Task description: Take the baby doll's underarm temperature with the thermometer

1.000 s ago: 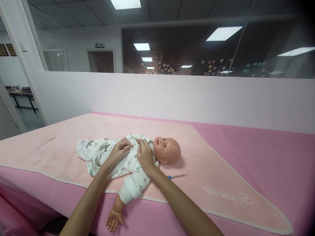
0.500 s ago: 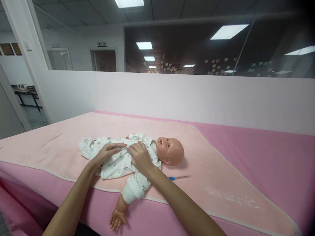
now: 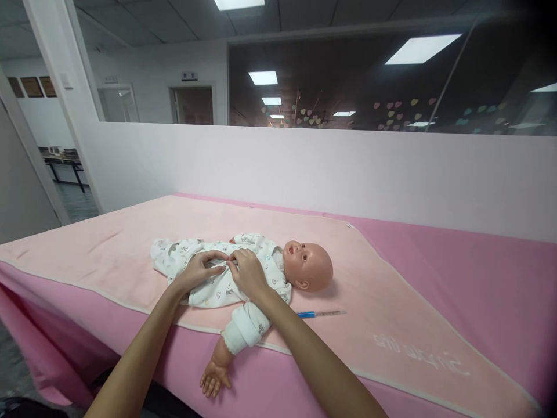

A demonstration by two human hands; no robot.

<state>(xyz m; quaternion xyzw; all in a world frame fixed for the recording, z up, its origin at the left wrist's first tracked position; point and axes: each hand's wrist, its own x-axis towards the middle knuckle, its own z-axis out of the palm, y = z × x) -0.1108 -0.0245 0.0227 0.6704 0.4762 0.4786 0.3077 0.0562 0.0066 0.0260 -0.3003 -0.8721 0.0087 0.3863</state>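
A baby doll (image 3: 261, 273) lies on its back, its bald head to the right, dressed in a white printed shirt (image 3: 217, 293) and matching trousers (image 3: 172, 255). Both my hands are at the middle of the shirt's front, fingertips almost meeting. My left hand (image 3: 202, 271) curves over the belly, thumb and fingers closing on the shirt's edge. Beside it, my right hand (image 3: 246, 271) pinches the same edge, its fingertips bent down. What lies exactly between the fingertips is hidden. The doll's near arm (image 3: 220, 357) hangs over the blanket's edge.
A thermometer (image 3: 322, 314) with a blue end lies near the doll's head, partly behind my right forearm. Under the doll is a peach blanket (image 3: 383, 302) on a pink cloth (image 3: 483, 267). A white wall (image 3: 331, 168) with a window stands behind.
My hands have come closer together, and their fingers have bent inward onto the shirt's front edge. The whole view has shifted slightly; the doll and thermometer lie as before.
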